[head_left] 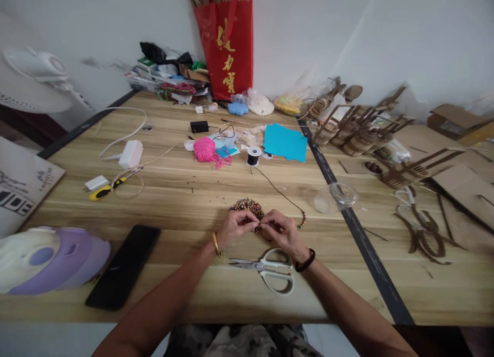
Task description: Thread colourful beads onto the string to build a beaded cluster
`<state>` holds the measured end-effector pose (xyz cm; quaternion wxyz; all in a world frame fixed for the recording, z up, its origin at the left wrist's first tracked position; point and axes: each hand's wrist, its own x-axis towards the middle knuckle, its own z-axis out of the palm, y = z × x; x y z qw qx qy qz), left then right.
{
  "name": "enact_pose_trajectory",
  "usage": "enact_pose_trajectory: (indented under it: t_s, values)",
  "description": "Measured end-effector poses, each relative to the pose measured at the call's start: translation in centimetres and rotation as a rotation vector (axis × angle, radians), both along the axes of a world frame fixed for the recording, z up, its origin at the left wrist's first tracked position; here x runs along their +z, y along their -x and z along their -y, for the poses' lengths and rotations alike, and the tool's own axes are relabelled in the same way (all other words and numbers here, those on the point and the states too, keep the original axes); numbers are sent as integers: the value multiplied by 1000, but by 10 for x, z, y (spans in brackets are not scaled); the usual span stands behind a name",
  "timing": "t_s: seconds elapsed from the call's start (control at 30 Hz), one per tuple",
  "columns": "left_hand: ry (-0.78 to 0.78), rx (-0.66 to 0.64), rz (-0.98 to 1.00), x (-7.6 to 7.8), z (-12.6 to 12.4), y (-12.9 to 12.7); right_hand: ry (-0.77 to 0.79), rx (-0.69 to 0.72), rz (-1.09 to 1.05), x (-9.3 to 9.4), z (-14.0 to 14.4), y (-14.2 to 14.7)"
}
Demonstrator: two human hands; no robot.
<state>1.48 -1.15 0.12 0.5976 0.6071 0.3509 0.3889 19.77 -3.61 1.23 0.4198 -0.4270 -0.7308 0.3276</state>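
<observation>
While both hands pinch together at mid-table, left hand (237, 225) and right hand (281, 232) are closed narrow on the black cord (278, 191) just in front of the bead pile (247, 207). Only a short run of strung beads (302, 220) sits on the cord; most beads are loose, so early going. Spool (253, 155) feeds the cord; scissors (268, 268) lie unused below the wrists.

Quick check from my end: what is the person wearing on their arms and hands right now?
Both forearms are bare, with no sleeves and no gloves. The left hand has a thin gold-coloured bangle at its wrist. The right hand has a black band round its wrist. No rings or markings can be made out at this size.
</observation>
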Motion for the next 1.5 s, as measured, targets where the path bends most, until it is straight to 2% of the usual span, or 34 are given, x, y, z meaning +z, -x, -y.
enact_pose_trajectory:
  t_s: [0.47, 0.7, 0.93, 1.5]
  values:
    - [123, 25, 73, -3, -1, 1, -318, -41, 31, -12, 4, 6]
    - [101, 25, 76, -7, -4, 2, -332, -62, 88, -16, 4, 3]
    - [181, 86, 73, -5, -4, 0, -362, -66, 126, -21, 3, 1]
    - [138, 78, 0, -1, -3, 2, -400, -70, 179, -16, 2, 1]
